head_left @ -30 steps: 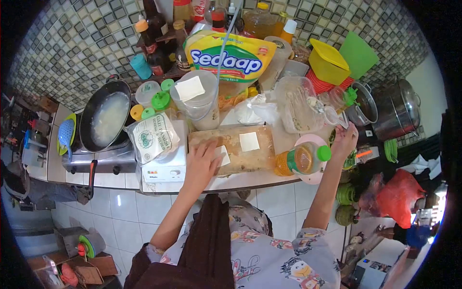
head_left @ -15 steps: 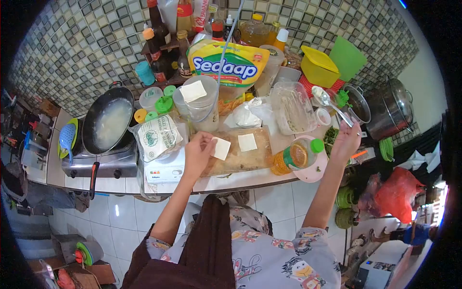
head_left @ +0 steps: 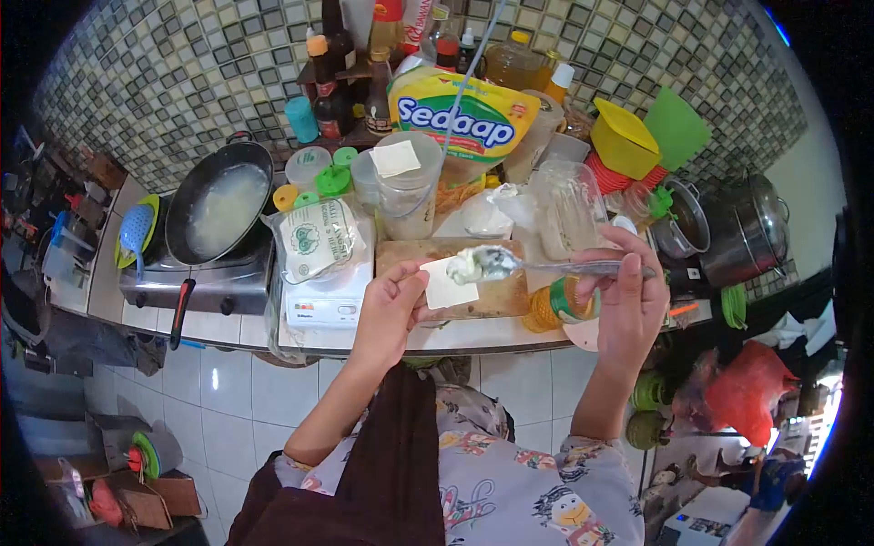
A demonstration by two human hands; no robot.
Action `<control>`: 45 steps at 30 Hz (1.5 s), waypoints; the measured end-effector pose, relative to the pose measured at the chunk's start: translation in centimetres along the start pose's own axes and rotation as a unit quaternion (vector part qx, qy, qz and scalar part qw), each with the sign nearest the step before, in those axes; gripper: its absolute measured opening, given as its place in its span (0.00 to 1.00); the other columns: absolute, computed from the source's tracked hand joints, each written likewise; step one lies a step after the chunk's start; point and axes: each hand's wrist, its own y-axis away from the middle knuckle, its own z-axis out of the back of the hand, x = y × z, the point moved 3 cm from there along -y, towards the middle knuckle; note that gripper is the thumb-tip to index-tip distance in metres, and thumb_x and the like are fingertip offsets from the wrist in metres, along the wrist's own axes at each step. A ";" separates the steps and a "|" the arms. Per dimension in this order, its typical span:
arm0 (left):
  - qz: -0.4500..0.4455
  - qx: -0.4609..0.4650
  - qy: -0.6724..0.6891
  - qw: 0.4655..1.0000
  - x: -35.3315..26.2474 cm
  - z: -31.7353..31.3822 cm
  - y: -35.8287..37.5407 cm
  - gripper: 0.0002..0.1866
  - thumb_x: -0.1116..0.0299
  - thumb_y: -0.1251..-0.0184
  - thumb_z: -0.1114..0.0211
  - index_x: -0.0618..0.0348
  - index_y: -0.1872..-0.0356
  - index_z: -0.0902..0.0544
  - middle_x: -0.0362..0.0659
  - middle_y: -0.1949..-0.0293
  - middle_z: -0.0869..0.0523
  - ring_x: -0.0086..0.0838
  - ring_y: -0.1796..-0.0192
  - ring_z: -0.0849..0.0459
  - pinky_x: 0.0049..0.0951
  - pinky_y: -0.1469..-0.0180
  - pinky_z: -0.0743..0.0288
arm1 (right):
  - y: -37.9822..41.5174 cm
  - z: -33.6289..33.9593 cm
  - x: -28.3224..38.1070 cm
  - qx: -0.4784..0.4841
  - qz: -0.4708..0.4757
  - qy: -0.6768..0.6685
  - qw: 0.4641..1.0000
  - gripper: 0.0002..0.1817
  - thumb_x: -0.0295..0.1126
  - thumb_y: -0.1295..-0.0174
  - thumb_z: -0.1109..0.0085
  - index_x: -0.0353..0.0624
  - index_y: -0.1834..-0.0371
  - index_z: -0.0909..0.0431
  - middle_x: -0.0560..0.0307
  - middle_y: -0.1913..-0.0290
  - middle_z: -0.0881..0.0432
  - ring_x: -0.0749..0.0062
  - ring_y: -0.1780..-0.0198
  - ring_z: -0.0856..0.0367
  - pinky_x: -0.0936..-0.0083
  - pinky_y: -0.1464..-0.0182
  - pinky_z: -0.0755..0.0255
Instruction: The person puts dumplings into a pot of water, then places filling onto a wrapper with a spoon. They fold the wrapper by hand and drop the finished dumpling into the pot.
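Pinched at its left edge, a square pale wrapper sheet is held by my left hand over the wooden cutting board. My right hand grips the handle of a metal spoon, turned level to the left. A creamy white filling with green bits sits in the spoon bowl, just over the sheet's upper right part; whether it touches cannot be told. Another sheet lies on a clear lidded container behind. The second sheet seen on the board earlier is hidden now.
At left, a wok with whitish liquid rests on the stove. A wrapper pack lies on a white scale. An oil bottle stands right of the board, a plastic tub behind it. Pots stand far right.
My right hand has brought the spoon from the tub side leftward and down, over the sheet. My left hand has lifted its sheet slightly and moved right. The view has shifted a little.
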 end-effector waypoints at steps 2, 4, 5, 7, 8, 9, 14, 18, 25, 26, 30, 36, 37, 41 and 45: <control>-0.001 -0.008 -0.013 1.000 -0.5 -0.3 0.5 0.11 0.73 0.35 0.48 0.67 0.55 0.27 0.39 0.68 0.20 0.17 0.70 0.22 0.19 0.66 0.23 | 0.3 -0.7 0.0 0.024 0.003 0.021 0.999 0.21 0.40 0.33 0.60 0.30 0.52 0.32 0.46 0.66 0.20 0.79 0.75 0.26 0.84 0.72 0.30; -0.010 -0.008 -0.004 1.000 -0.8 -0.8 1.0 0.12 0.72 0.35 0.48 0.68 0.54 0.27 0.39 0.67 0.19 0.15 0.70 0.23 0.17 0.66 0.24 | 0.4 -1.2 0.0 0.038 -0.008 0.023 0.999 0.21 0.40 0.33 0.59 0.30 0.52 0.31 0.48 0.67 0.19 0.80 0.75 0.26 0.85 0.72 0.30; -0.018 -0.006 0.004 1.000 -1.0 -0.9 1.2 0.13 0.72 0.34 0.49 0.69 0.53 0.27 0.39 0.67 0.19 0.13 0.71 0.24 0.16 0.66 0.25 | 0.4 -1.3 0.1 0.040 -0.008 0.023 0.999 0.21 0.40 0.33 0.59 0.30 0.52 0.31 0.48 0.67 0.19 0.80 0.75 0.26 0.85 0.72 0.30; -0.027 0.003 -0.005 1.000 -1.2 -0.9 1.5 0.12 0.72 0.34 0.48 0.69 0.54 0.27 0.40 0.66 0.19 0.16 0.69 0.22 0.17 0.65 0.25 | 0.4 -1.7 0.3 0.079 0.001 0.083 0.993 0.21 0.41 0.33 0.58 0.30 0.52 0.30 0.50 0.68 0.19 0.81 0.76 0.26 0.85 0.71 0.31; -0.035 0.013 -0.015 0.999 -1.3 -1.0 1.6 0.12 0.72 0.35 0.48 0.68 0.55 0.26 0.42 0.66 0.19 0.19 0.66 0.20 0.18 0.64 0.24 | 0.5 -1.8 0.4 0.080 0.001 0.083 0.993 0.21 0.41 0.33 0.58 0.30 0.52 0.30 0.50 0.68 0.19 0.81 0.76 0.26 0.85 0.71 0.31; -0.035 0.012 -0.014 0.999 -1.4 -1.2 1.7 0.12 0.72 0.35 0.48 0.68 0.55 0.26 0.42 0.66 0.19 0.19 0.66 0.20 0.18 0.64 0.24 | 0.6 -1.7 0.4 0.070 0.002 0.090 0.993 0.21 0.41 0.34 0.58 0.30 0.52 0.30 0.50 0.69 0.19 0.81 0.76 0.27 0.86 0.71 0.31; -0.058 0.010 -0.016 0.998 -1.2 -1.3 1.6 0.13 0.72 0.34 0.49 0.70 0.53 0.27 0.45 0.62 0.18 0.21 0.63 0.19 0.17 0.61 0.24 | 0.9 -1.3 0.6 0.057 0.026 0.111 0.992 0.22 0.41 0.34 0.58 0.30 0.52 0.30 0.51 0.68 0.19 0.81 0.76 0.27 0.86 0.72 0.31; -0.047 0.007 -0.013 0.999 -0.9 -1.6 1.3 0.13 0.72 0.34 0.49 0.70 0.52 0.27 0.44 0.62 0.18 0.20 0.63 0.19 0.16 0.63 0.25 | 1.0 -0.7 0.4 0.004 0.047 0.114 0.992 0.21 0.41 0.33 0.60 0.30 0.52 0.31 0.49 0.69 0.19 0.81 0.77 0.27 0.86 0.73 0.32; -0.016 0.012 0.026 0.999 0.1 -2.1 1.1 0.12 0.72 0.34 0.49 0.68 0.53 0.27 0.39 0.67 0.19 0.13 0.72 0.24 0.13 0.69 0.28 | 0.8 -0.3 -0.9 -0.052 -0.032 0.024 0.998 0.20 0.40 0.32 0.62 0.30 0.53 0.32 0.45 0.69 0.20 0.82 0.79 0.29 0.86 0.75 0.33; -0.006 0.007 0.045 0.999 -0.1 -2.4 1.3 0.12 0.72 0.34 0.49 0.68 0.53 0.27 0.38 0.68 0.19 0.12 0.73 0.25 0.13 0.70 0.28 | 0.9 -0.3 -1.1 -0.051 -0.031 0.023 0.998 0.20 0.40 0.32 0.62 0.30 0.53 0.32 0.45 0.69 0.20 0.82 0.79 0.29 0.86 0.75 0.33; 0.004 0.001 0.036 0.999 -0.7 -2.4 1.9 0.12 0.72 0.34 0.49 0.68 0.54 0.26 0.39 0.67 0.19 0.12 0.73 0.25 0.12 0.70 0.29 | 1.1 0.0 -1.5 -0.036 -0.044 0.037 0.998 0.20 0.40 0.32 0.63 0.30 0.53 0.32 0.47 0.69 0.20 0.83 0.79 0.29 0.87 0.76 0.33; 0.003 0.000 0.035 0.999 -0.3 -2.0 2.0 0.11 0.73 0.34 0.49 0.68 0.54 0.26 0.40 0.67 0.20 0.13 0.71 0.24 0.13 0.69 0.28 | 1.3 0.5 -0.9 -0.038 -0.033 0.084 0.995 0.20 0.40 0.32 0.62 0.30 0.54 0.31 0.50 0.70 0.20 0.84 0.79 0.29 0.88 0.76 0.33; -0.002 0.017 0.039 0.999 -0.2 -1.9 1.9 0.11 0.73 0.34 0.49 0.68 0.54 0.26 0.41 0.66 0.19 0.15 0.70 0.23 0.13 0.68 0.27 | 1.3 0.6 -0.8 -0.036 -0.032 0.089 0.995 0.21 0.40 0.32 0.62 0.30 0.54 0.31 0.50 0.70 0.20 0.84 0.79 0.29 0.88 0.76 0.33; 0.011 -0.005 0.059 0.998 -0.1 -2.7 2.0 0.12 0.73 0.34 0.49 0.69 0.53 0.27 0.43 0.63 0.19 0.20 0.64 0.19 0.15 0.64 0.25 | 1.5 0.8 -0.3 -0.036 -0.017 0.092 0.995 0.21 0.40 0.32 0.61 0.30 0.54 0.31 0.50 0.70 0.20 0.84 0.79 0.30 0.87 0.76 0.33; 0.010 0.010 0.046 0.999 0.9 -2.2 1.5 0.12 0.75 0.34 0.51 0.70 0.53 0.28 0.47 0.61 0.19 0.24 0.63 0.18 0.21 0.61 0.22 | 2.0 0.8 0.6 -0.034 0.062 0.128 0.989 0.20 0.40 0.33 0.61 0.30 0.54 0.31 0.49 0.70 0.20 0.82 0.80 0.30 0.87 0.77 0.34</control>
